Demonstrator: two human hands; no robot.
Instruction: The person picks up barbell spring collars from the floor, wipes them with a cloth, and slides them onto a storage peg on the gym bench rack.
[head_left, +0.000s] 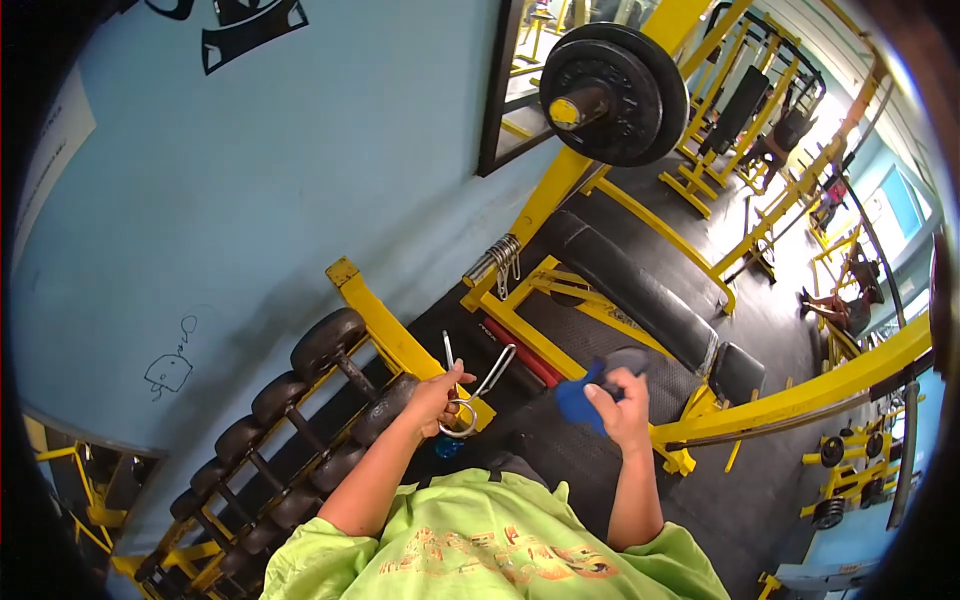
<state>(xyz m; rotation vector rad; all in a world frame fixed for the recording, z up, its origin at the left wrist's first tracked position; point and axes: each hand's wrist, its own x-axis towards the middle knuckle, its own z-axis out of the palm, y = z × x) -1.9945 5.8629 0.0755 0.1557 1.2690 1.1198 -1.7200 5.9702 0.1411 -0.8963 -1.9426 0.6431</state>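
Note:
My left hand [432,402] is closed around a metal spring clip [495,370], whose ring hangs below the fingers and whose two prongs point up and away. To the right, my right hand [622,405] is closed on a blue cloth [582,400], partly blurred. Beyond the cloth lies a black padded bench [640,290]. Several metal rings or clips [508,258] hang on a yellow post of the bench frame, ahead of both hands.
A rack of dumbbells [285,400] runs along the blue wall at the left. A barbell plate [615,95] juts out at the top. Yellow frame bars [800,390] cross on the right. People and machines are farther back.

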